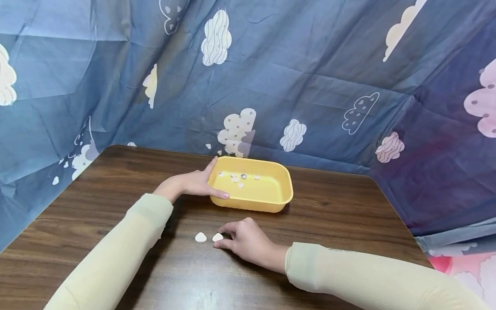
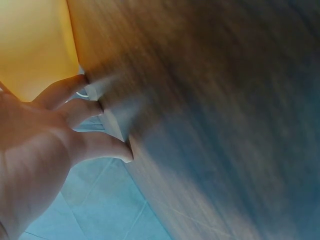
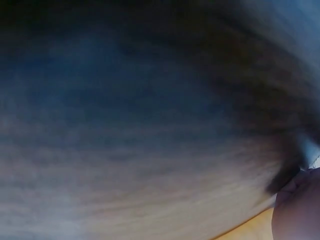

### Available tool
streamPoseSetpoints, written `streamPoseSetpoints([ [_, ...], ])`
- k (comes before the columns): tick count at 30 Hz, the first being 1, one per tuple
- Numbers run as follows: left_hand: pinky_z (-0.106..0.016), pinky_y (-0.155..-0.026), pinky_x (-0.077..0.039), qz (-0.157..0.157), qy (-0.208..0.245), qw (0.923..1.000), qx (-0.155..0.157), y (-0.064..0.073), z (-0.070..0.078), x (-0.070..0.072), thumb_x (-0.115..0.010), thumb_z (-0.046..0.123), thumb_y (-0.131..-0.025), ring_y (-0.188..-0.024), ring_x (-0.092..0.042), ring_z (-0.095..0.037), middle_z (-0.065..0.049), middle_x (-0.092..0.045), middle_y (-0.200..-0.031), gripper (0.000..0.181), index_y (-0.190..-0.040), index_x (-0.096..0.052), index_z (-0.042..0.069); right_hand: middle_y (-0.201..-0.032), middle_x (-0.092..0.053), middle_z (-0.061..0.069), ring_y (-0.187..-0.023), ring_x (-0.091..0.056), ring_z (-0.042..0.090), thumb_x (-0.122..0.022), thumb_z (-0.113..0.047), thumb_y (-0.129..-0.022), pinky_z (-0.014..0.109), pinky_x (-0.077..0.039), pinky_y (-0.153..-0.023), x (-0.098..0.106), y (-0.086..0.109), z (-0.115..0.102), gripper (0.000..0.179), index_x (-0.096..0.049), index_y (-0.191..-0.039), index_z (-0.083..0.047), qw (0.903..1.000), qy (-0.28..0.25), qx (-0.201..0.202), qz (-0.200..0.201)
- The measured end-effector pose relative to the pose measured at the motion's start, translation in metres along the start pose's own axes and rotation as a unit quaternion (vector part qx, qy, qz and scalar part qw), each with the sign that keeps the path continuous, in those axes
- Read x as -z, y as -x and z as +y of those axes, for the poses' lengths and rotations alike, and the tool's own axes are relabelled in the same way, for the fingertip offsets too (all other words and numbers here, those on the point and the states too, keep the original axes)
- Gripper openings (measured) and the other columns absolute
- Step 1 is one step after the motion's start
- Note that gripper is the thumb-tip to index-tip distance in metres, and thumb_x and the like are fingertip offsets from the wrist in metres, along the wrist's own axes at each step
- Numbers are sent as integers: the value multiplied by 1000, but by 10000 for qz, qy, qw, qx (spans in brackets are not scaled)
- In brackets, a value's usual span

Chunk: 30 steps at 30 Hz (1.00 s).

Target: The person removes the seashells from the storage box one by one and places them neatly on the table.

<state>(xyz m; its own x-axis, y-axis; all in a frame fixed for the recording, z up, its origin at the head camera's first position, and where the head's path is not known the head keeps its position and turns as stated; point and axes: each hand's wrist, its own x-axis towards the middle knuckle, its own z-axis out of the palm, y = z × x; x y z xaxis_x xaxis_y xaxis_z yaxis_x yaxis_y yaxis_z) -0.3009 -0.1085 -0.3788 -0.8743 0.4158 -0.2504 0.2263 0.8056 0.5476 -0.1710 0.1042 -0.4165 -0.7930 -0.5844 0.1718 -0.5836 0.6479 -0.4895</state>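
My left hand (image 1: 193,182) grips the left end of a yellow plastic bin (image 1: 248,206), its thumb over the front rim. In the left wrist view, the left hand's fingers (image 2: 85,106) reach down outside the bin (image 2: 35,45) to the wooden table. Nearer the front, my right hand (image 1: 249,241) pinches a small white seashell (image 1: 218,237) between thumb and index finger, at the tabletop. Just left of it lies another white seashell (image 1: 200,237). Inside the bin are several small pale shells (image 1: 235,179) and a dark grey rounded piece (image 1: 243,176).
The dark wood-grain table (image 1: 333,215) ends at a blue cloth backdrop (image 1: 271,86) with cloud prints behind and at the sides. The right wrist view is blurred, with the bin's yellow edge (image 3: 252,229) at its bottom.
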Motion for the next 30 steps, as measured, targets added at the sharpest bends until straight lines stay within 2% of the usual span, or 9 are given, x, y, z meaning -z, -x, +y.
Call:
streamPoseSetpoints([
  [10,-54,-116,-29,-10,5,10000,23,3,-1,2,-66,88,-57,-146,-28,-40,-25,-22,-160,141,-152,25,35,-51,-47,-17,-47,-38,-8,-80,-37,-81,13,-38,-48,0,-1,1,31,-78,-101,-15,9999,-168,31,-21],
  [15,-55,-115,-29,5,8,10000,18,5,-2,1,-66,87,-59,-146,-29,-40,-26,-22,-159,141,-153,24,34,-52,-50,-15,-49,-41,-5,-81,-41,-78,15,-42,-51,5,-7,3,38,-77,-104,-14,9978,-514,-299,-290],
  [17,-56,-115,-29,-5,13,10000,4,5,-2,0,-67,86,-59,-146,-28,-41,-27,-21,-159,141,-152,25,34,-51,-51,-14,-48,-42,-3,-82,-44,-76,16,-42,-51,12,-10,2,41,-77,-105,-15,9954,-689,-486,-446],
  [20,-52,-113,-33,29,23,10000,-13,4,-2,-1,-68,86,-58,-142,-36,-39,-27,-29,-156,141,-153,24,34,-49,-47,-11,-47,-40,0,-82,-44,-76,19,-38,-48,27,-17,1,43,-77,-108,-15,9920,-923,-641,-574],
  [24,-50,-112,-36,120,-11,9999,-104,2,0,0,-68,85,-58,-139,-42,-37,-26,-34,-154,142,-153,23,33,-50,-42,-7,-48,-36,4,-83,-41,-75,21,-33,-47,53,-30,-3,44,-76,-111,-16,9903,-1125,-721,-392],
  [30,-52,-114,-33,109,-94,9998,-102,2,2,-1,-67,88,-57,-142,-36,-39,-26,-28,-157,142,-152,24,35,-55,-46,-4,-54,-41,9,-84,-40,-75,23,-34,-50,89,-54,9,38,-77,-107,-19,9954,-617,-738,0],
])
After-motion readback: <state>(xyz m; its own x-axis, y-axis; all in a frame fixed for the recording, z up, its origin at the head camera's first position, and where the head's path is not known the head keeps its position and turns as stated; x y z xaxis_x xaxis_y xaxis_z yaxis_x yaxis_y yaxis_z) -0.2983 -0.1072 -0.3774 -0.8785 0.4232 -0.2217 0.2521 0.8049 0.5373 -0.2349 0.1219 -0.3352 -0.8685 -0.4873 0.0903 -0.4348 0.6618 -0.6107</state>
